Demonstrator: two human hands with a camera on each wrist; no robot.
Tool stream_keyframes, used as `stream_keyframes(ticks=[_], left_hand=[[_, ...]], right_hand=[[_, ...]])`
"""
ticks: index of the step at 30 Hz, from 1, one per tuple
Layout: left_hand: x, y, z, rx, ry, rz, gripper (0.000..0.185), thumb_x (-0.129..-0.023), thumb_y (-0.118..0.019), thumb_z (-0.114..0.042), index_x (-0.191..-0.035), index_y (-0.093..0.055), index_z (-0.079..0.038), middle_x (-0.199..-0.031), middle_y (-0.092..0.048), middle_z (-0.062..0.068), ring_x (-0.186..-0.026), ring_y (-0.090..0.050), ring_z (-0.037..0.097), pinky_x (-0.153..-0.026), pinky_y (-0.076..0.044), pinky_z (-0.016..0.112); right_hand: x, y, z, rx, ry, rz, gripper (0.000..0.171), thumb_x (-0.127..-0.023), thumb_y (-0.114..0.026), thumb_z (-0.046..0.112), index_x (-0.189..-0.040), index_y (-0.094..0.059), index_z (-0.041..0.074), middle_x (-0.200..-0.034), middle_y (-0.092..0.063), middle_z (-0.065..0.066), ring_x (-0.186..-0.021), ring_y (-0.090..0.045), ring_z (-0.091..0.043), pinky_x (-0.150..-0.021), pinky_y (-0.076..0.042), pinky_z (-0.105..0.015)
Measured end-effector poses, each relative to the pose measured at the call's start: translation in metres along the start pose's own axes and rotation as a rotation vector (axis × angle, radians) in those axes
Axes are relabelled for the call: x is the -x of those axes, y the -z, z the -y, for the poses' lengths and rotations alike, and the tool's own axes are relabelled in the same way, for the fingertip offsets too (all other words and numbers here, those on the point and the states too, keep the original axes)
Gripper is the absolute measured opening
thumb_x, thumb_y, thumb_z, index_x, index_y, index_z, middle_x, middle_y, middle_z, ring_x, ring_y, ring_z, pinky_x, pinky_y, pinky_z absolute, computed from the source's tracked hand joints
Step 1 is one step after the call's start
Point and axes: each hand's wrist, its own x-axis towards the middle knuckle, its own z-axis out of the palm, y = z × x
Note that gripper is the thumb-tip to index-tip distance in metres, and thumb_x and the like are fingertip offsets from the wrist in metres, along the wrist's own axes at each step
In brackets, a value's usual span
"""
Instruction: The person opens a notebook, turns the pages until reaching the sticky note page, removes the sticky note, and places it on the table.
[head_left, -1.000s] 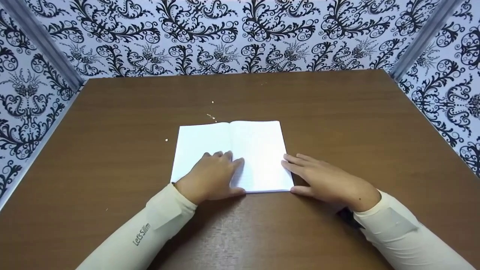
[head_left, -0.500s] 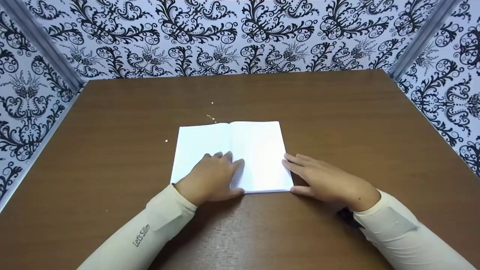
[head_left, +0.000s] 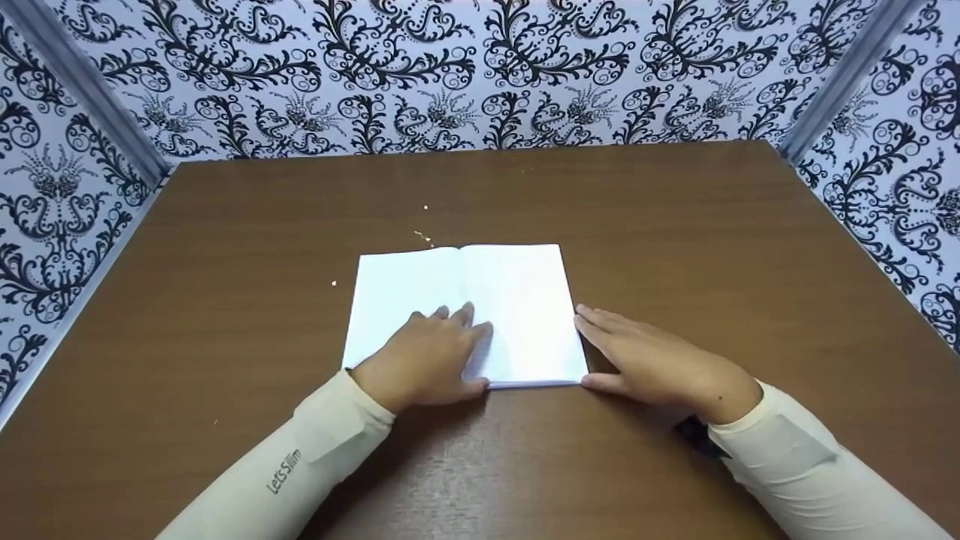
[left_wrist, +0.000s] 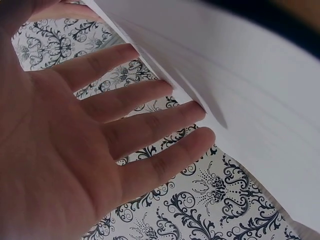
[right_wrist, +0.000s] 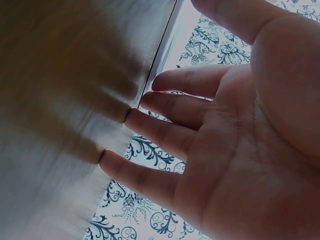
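Observation:
A notebook (head_left: 517, 300) lies spread out with blank-looking white pages on the brown table, its fold running away from me. My left hand (head_left: 427, 356) rests on the left page near the fold, fingertips on the paper and thumb at the bottom edge. In the left wrist view the fingers (left_wrist: 155, 122) are straight and spread, their tips touching the page. At the notebook's right edge is my right hand (head_left: 652, 360), its thumb by the lower right corner. The right wrist view has its fingers (right_wrist: 140, 175) extended, some tips on the table surface.
The brown table (head_left: 675, 225) stretches to walls with black-and-white patterned covering (head_left: 442, 75). Small pale crumbs (head_left: 424, 238) lie beyond the notebook's top edge, and another speck (head_left: 334, 283) is to its left. A dark band (head_left: 699, 436) shows at the right wrist.
My right fingers have shifted slightly right, off the page to its edge. The left fingertips have moved slightly to the right near the fold. The notebook stays where it was.

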Motion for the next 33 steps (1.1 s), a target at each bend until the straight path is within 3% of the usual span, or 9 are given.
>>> stream_keyframes(ticks=[3,6,8,11,18,23,33], left_hand=[[0.0,0.0,0.0,-0.01,-0.052,-0.056,0.058,-0.087,-0.067,-0.046,-0.132,-0.061,-0.008,-0.137,-0.061,0.019,-0.116,-0.064,0.039,-0.089,-0.053,0.057],[0.0,-0.001,0.001,-0.032,-0.122,-0.138,0.041,-0.085,-0.069,-0.039,-0.111,-0.067,-0.008,-0.11,-0.07,0.011,-0.094,-0.069,0.029,-0.076,-0.056,0.051],[-0.001,-0.002,0.002,-0.043,-0.16,-0.181,0.03,-0.083,-0.07,-0.035,-0.098,-0.065,-0.011,-0.093,-0.067,0.005,-0.081,-0.066,0.024,-0.068,-0.056,0.048],[-0.002,-0.004,0.003,-0.037,-0.186,-0.225,0.022,-0.081,-0.07,-0.031,-0.092,-0.064,-0.012,-0.082,-0.064,0.001,-0.073,-0.064,0.021,-0.064,-0.054,0.046],[-0.005,-0.004,0.002,-0.052,-0.211,-0.292,0.03,-0.087,-0.068,-0.034,-0.109,-0.07,-0.013,-0.091,-0.073,0.003,-0.078,-0.07,0.023,-0.066,-0.055,0.046],[-0.008,-0.004,-0.001,-0.044,-0.234,-0.327,0.025,-0.093,-0.066,-0.03,-0.11,-0.073,-0.014,-0.092,-0.075,0.003,-0.077,-0.07,0.021,-0.066,-0.056,0.043],[-0.011,0.0,-0.007,-0.018,-0.204,-0.373,0.03,-0.09,-0.072,-0.024,-0.118,-0.07,-0.014,-0.094,-0.077,0.001,-0.073,-0.072,0.017,-0.061,-0.054,0.037]], right_hand=[[0.0,0.0,0.0,-0.009,-0.002,-0.002,0.075,-0.097,-0.063,0.036,-0.151,-0.034,-0.007,-0.159,-0.032,-0.027,-0.147,-0.033,-0.042,-0.116,-0.032,-0.057],[0.0,0.0,0.0,-0.012,0.004,-0.01,0.075,-0.097,-0.063,0.036,-0.152,-0.033,-0.006,-0.158,-0.033,-0.027,-0.147,-0.033,-0.043,-0.115,-0.032,-0.058],[0.0,0.0,0.0,-0.01,0.01,-0.017,0.074,-0.097,-0.064,0.035,-0.152,-0.034,-0.005,-0.157,-0.034,-0.028,-0.146,-0.034,-0.043,-0.115,-0.033,-0.058],[0.0,0.001,0.0,-0.002,0.016,-0.009,0.073,-0.097,-0.063,0.035,-0.152,-0.035,-0.005,-0.158,-0.033,-0.027,-0.146,-0.034,-0.043,-0.114,-0.033,-0.059],[-0.001,0.001,0.0,-0.006,0.007,0.013,0.072,-0.098,-0.062,0.036,-0.154,-0.033,-0.001,-0.161,-0.031,-0.023,-0.147,-0.032,-0.043,-0.114,-0.033,-0.06],[-0.001,0.001,0.0,-0.009,0.001,0.023,0.071,-0.099,-0.061,0.037,-0.153,-0.035,0.0,-0.161,-0.031,-0.022,-0.148,-0.032,-0.042,-0.114,-0.032,-0.06],[0.0,0.0,0.0,-0.011,0.003,0.019,0.068,-0.098,-0.062,0.036,-0.153,-0.038,0.004,-0.161,-0.034,-0.018,-0.146,-0.033,-0.044,-0.114,-0.033,-0.06]])
